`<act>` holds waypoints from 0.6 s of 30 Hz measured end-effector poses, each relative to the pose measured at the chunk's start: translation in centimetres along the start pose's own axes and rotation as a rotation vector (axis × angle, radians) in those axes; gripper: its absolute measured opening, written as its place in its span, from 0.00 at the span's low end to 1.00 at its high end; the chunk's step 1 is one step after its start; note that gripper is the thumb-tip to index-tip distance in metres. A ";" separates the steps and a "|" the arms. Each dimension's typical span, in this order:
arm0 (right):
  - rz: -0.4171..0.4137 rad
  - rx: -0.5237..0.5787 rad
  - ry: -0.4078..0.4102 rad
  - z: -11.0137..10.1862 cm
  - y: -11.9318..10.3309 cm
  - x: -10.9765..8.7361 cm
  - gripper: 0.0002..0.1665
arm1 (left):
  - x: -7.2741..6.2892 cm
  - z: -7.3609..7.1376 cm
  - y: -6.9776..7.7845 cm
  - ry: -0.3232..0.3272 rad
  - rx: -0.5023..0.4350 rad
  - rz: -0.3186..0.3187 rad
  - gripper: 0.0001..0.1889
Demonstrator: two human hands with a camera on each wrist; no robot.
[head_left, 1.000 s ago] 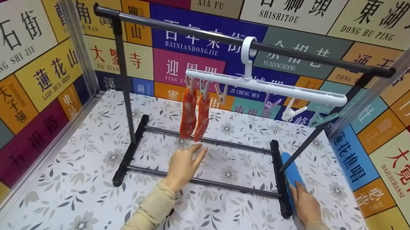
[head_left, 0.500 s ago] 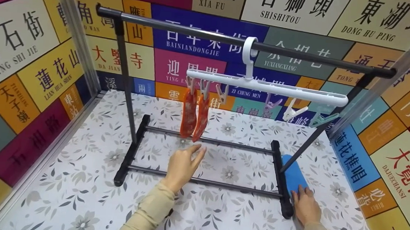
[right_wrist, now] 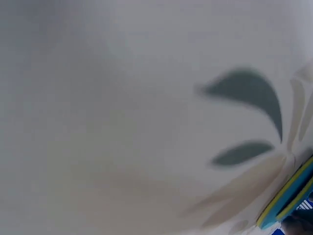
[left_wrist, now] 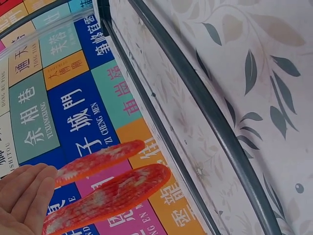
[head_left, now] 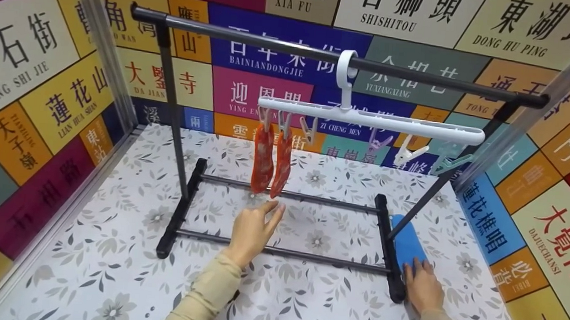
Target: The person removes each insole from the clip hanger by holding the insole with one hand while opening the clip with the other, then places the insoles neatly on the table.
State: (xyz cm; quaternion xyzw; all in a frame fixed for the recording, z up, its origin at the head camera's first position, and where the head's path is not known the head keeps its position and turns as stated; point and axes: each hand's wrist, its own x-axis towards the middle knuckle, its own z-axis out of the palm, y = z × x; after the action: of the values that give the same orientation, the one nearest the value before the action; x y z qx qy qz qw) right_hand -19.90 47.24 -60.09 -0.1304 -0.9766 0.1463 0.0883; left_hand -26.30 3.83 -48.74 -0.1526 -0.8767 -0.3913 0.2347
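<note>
Two orange-red insoles with mottled faces, a left one (head_left: 262, 163) and a right one (head_left: 282, 166), hang from clothespins on a white clip hanger (head_left: 368, 119). Just below their lower ends is my left hand (head_left: 250, 232), thumb and forefinger extended and holding nothing. In the left wrist view its fingers (left_wrist: 34, 196) come close beside the insoles. My right hand (head_left: 424, 287) pinches the near end of a blue insole (head_left: 408, 243) beside the rack's right foot. The right wrist view shows two blue layers with yellow edges (right_wrist: 285, 199) at the lower right corner, dark fingertips against them.
A dark metal rack (head_left: 283, 47) carries the hanger on its top bar, with two lower bars across its feet. Unused clothespins, including a white one (head_left: 410, 152) and a green one (head_left: 451, 164), dangle from the hanger. Sign-printed walls enclose the floral-covered table (head_left: 116, 283).
The blue insole has turned from nearly edge-on to showing its broad face, with my right hand at its near end. My left hand has drifted slightly left.
</note>
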 end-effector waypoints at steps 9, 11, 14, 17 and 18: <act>-0.089 0.131 0.115 0.6 -4.7 0.5 0.32 | 0.9 -0.5 0.0 0.031 0.024 0.010 0.18; -0.120 0.159 0.118 0.7 -6.0 0.7 0.32 | 1.1 -0.6 0.0 0.042 0.024 0.010 0.17; -0.158 0.176 0.117 0.9 -7.9 0.9 0.31 | 1.3 -0.9 0.1 0.060 0.031 0.011 0.16; -0.180 0.185 0.123 1.3 -9.6 1.1 0.31 | 1.5 -1.2 0.1 0.069 0.038 0.012 0.15; -0.186 0.188 0.124 1.5 -10.1 1.1 0.31 | 1.6 -1.3 0.1 0.071 0.042 0.013 0.15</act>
State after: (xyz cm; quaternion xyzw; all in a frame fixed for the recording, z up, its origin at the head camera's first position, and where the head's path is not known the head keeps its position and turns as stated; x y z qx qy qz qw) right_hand -23.61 37.80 -58.25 -0.0395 -0.9592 0.2197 0.1735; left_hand -27.19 3.05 -47.10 -0.1391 -0.8749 -0.3764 0.2713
